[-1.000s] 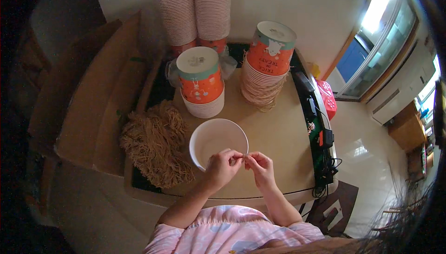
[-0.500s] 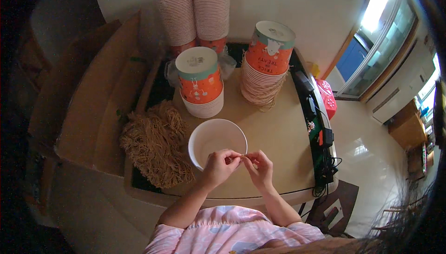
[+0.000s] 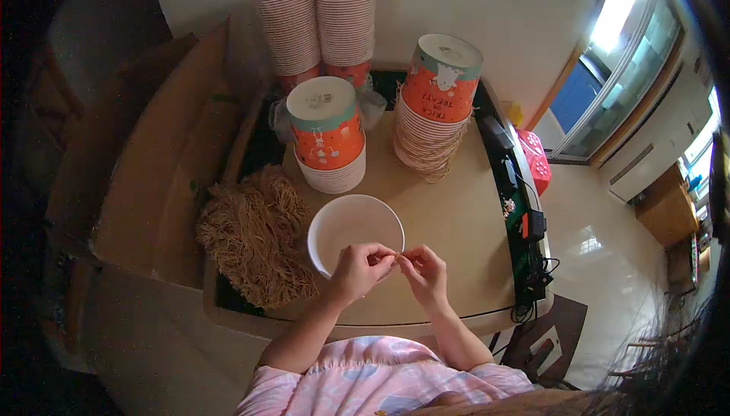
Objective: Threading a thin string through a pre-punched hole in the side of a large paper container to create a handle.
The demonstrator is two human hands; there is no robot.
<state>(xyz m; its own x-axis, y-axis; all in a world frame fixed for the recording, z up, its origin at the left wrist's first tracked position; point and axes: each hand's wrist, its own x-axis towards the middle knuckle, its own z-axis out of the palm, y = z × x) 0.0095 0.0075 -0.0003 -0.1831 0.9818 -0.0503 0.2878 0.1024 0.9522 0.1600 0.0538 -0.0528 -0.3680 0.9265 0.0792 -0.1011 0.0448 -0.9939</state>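
A paper bucket (image 3: 325,227) with a white inside stands mouth up on the table in front of me. At its near right rim my left hand (image 3: 357,273) and my right hand (image 3: 426,273) meet fingertip to fingertip, both pinched closed. Whatever is between the fingers is too small to make out. Left of the bucket lies a tangled heap of tan twine strings (image 3: 255,241). Behind it is an upside-down stack of orange and green buckets (image 3: 328,138). A similar stack (image 3: 437,93) at the back right has twine strands hanging around its lower rims.
Two tall bagged stacks of buckets (image 3: 346,17) stand by the wall. An open cardboard box (image 3: 152,180) is at the left of the table (image 3: 449,226). Black adapters and cables (image 3: 536,226) lie along the table's right edge. A red stool (image 3: 534,161) stands beyond that edge.
My fingertips have shifted very slightly against each other. The bucket, the twine heap and the stacks are in the same places.
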